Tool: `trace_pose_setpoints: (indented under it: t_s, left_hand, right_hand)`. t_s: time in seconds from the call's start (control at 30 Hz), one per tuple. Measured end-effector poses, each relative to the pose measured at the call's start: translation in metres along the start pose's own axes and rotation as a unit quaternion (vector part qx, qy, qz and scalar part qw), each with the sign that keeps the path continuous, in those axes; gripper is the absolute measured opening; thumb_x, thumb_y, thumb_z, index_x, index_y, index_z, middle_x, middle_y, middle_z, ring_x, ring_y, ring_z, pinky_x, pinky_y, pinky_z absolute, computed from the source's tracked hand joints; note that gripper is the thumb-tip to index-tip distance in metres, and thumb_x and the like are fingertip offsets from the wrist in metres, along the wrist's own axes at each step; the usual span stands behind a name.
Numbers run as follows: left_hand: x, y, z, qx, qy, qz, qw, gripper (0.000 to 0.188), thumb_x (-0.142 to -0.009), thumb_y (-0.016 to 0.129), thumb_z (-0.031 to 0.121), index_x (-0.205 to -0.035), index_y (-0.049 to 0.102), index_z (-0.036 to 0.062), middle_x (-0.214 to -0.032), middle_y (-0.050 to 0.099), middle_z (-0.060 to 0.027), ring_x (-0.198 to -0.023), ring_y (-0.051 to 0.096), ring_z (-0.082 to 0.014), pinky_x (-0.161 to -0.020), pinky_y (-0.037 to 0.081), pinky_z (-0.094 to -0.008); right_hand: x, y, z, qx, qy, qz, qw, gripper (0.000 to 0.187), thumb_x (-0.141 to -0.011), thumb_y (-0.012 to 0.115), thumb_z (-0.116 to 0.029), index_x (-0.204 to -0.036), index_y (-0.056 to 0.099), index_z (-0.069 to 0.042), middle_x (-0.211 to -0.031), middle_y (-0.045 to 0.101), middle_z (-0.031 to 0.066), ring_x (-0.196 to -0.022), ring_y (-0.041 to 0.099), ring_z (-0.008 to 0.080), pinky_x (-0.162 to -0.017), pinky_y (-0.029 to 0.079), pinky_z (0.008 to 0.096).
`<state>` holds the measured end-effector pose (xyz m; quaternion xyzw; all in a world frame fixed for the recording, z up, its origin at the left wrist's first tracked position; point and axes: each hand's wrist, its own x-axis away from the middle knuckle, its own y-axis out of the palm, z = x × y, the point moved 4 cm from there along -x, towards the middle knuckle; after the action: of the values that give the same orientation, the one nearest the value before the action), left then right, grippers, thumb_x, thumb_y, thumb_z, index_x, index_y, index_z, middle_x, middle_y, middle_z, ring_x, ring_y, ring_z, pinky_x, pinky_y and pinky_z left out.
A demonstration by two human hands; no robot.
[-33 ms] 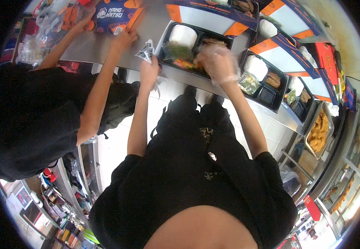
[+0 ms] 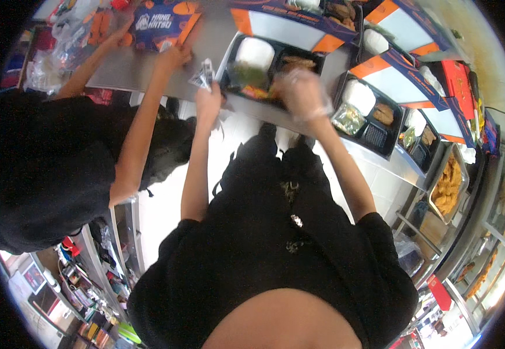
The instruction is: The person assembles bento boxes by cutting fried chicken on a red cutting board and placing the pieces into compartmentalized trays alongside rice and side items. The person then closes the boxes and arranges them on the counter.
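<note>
Trays of black plastic (image 2: 374, 135) holding food are set at two o'clock; a blue-and-orange box (image 2: 162, 35) is gripped by a co-worker at eleven.
At twelve, a black compartmented tray (image 2: 280, 49) is reached over by the clear-gloved right hand (image 2: 305, 96), whose finger pose is blurred beyond telling; white paper slips (image 2: 203, 77) are pinched by the left hand (image 2: 207, 100), forearm extended.

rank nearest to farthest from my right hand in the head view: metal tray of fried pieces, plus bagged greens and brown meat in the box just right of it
1. Bagged greens: just right of right hand
2. Brown meat: farther right, same box
3. Metal tray: far right, lower
</note>
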<state>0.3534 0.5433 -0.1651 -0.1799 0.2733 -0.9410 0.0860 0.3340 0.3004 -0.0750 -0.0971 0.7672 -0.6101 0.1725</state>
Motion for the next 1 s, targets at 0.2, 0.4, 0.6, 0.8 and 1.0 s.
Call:
trace_pose_setpoints:
  t_s: [0.2, 0.4, 0.6, 0.8, 1.0]
  left_hand:
    - [-0.015, -0.032, -0.006, 0.04, -0.004, 0.062, 0.997, 0.038, -0.09, 0.049, 0.023, -0.077, 0.057, -0.0119, -0.065, 0.061, -0.0176, -0.06, 0.066, -0.025, -0.052, 0.051, -0.0381]
    - [-0.062, -0.054, -0.026, 0.067, -0.021, 0.112, 0.991, 0.035, -0.09, 0.047, 0.02, -0.093, 0.055, -0.0149, -0.077, 0.062, -0.0195, -0.055, 0.064, -0.0266, -0.047, 0.053, -0.0341]
    - [-0.122, -0.076, -0.032, 0.015, -0.028, 0.199, 0.979, 0.036, -0.087, 0.048, 0.019, -0.091, 0.057, -0.016, -0.075, 0.064, -0.0227, -0.055, 0.065, -0.0295, -0.047, 0.053, -0.0361]
    - [-0.17, -0.101, -0.011, 0.027, -0.006, 0.251, 0.967, 0.04, -0.087, 0.055, 0.026, -0.08, 0.06, -0.0128, -0.066, 0.064, -0.0207, -0.053, 0.066, -0.0248, -0.046, 0.052, -0.0346]
    - [-0.242, -0.124, -0.002, -0.094, -0.009, 0.263, 0.96, 0.033, -0.083, 0.054, 0.024, -0.076, 0.063, -0.0079, -0.061, 0.064, -0.0174, -0.06, 0.066, -0.0296, -0.061, 0.053, -0.0396]
  right_hand:
    - [-0.038, -0.02, -0.045, -0.015, -0.01, 0.219, 0.976, 0.027, -0.079, 0.061, -0.023, -0.103, 0.061, -0.012, -0.082, 0.06, 0.0091, -0.083, 0.058, 0.0271, -0.07, 0.046, 0.0404]
    - [0.0, -0.08, -0.017, -0.129, 0.024, 0.194, 0.972, 0.018, -0.077, 0.064, -0.018, -0.091, 0.065, -0.007, -0.085, 0.061, 0.0111, -0.076, 0.058, 0.0295, -0.071, 0.048, 0.0398]
    - [0.117, -0.103, 0.069, -0.033, 0.262, 0.214, 0.941, 0.012, -0.078, 0.065, -0.013, -0.088, 0.065, -0.006, -0.09, 0.064, 0.0144, -0.087, 0.062, 0.0294, -0.078, 0.048, 0.0392]
    - [0.198, -0.117, 0.104, -0.046, 0.438, 0.223, 0.87, 0.018, -0.082, 0.064, -0.015, -0.096, 0.067, -0.004, -0.09, 0.067, 0.0133, -0.086, 0.063, 0.0243, -0.079, 0.047, 0.0362]
    - [0.225, -0.114, 0.106, -0.048, 0.502, 0.224, 0.834, 0.023, -0.083, 0.064, -0.022, -0.092, 0.067, -0.001, -0.083, 0.066, 0.0136, -0.08, 0.062, 0.0253, -0.073, 0.046, 0.0373]
